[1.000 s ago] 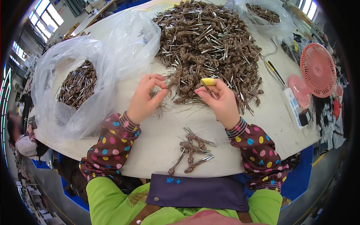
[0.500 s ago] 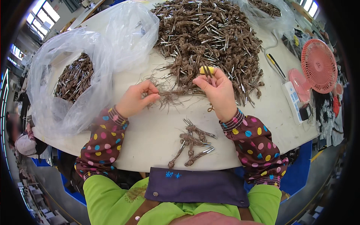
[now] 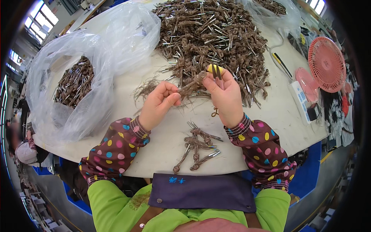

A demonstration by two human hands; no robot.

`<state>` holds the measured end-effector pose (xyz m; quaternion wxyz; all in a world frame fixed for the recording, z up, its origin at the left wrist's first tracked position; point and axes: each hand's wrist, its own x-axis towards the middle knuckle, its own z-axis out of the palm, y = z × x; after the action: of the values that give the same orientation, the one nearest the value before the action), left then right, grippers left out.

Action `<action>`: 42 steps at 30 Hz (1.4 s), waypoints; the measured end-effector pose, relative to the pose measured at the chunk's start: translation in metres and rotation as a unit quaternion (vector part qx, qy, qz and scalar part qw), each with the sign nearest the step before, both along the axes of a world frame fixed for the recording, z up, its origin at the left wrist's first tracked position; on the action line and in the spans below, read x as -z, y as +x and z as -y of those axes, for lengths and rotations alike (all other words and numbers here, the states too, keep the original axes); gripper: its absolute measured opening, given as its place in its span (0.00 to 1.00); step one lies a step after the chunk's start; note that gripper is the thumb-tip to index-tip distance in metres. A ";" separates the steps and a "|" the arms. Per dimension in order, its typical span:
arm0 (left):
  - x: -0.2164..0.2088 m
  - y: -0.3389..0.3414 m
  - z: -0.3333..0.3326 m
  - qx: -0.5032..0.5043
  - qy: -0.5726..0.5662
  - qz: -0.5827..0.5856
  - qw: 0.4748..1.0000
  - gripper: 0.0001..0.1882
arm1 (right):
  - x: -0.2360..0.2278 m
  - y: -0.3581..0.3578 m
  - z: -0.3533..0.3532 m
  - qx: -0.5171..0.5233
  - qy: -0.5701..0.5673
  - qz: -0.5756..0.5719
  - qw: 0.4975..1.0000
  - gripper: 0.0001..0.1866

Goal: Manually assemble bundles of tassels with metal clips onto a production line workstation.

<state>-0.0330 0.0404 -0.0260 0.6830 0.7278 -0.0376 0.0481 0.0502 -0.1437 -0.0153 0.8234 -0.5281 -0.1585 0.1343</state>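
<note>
My right hand is closed around small dark-bladed thread snips, their tips pointing away from me. A yellow band sits at its fingers. Thumb and forefinger of that hand also pinch a brown knotted cord, its knot raised. The cord slants down to my left hand, whose fingers are closed in a pinch at its lower end; the exact grip is partly hidden. Loose brown thread clippings lie just beyond my left hand. Several finished-looking knotted cords with metal tips lie nearer me.
A large heap of knotted cords covers the far middle. Clear plastic bags stand at left, one holding more cords. At right are a pink fan, a white power strip and a yellow-black cutter.
My left hand has moved right, closer to my right hand. The cord's knot now shows raised at my right fingertips, and the snips' blades are turned more into view.
</note>
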 end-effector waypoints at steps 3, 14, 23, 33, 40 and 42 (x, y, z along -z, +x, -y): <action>0.001 0.001 0.001 0.005 -0.034 -0.009 0.999 0.05 | -0.020 0.004 0.010 -0.022 0.003 -0.034 0.999 0.18; -0.003 0.012 0.009 0.026 0.035 -0.042 0.998 0.06 | -0.015 0.001 0.016 -0.088 -0.030 0.048 0.994 0.22; 0.001 0.011 0.011 -0.090 0.469 0.201 0.855 0.18 | 0.003 0.004 0.014 -0.039 -0.028 0.017 0.999 0.15; 0.023 0.006 -0.012 0.006 0.573 0.128 0.810 0.20 | 0.011 0.008 0.035 -0.043 -0.113 -0.004 0.993 0.15; 0.019 -0.026 -0.055 0.050 0.560 0.123 0.818 0.16 | 0.011 0.007 0.037 -0.063 -0.139 0.011 0.988 0.16; 0.015 -0.033 -0.068 0.048 0.567 0.119 0.814 0.15 | 0.009 0.007 0.038 -0.069 -0.132 -0.001 0.989 0.17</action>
<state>-0.0655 0.1079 -0.0409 0.1410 0.9719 -0.1743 0.0714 0.0574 -0.1812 -0.0239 0.7352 -0.6200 -0.1748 0.2109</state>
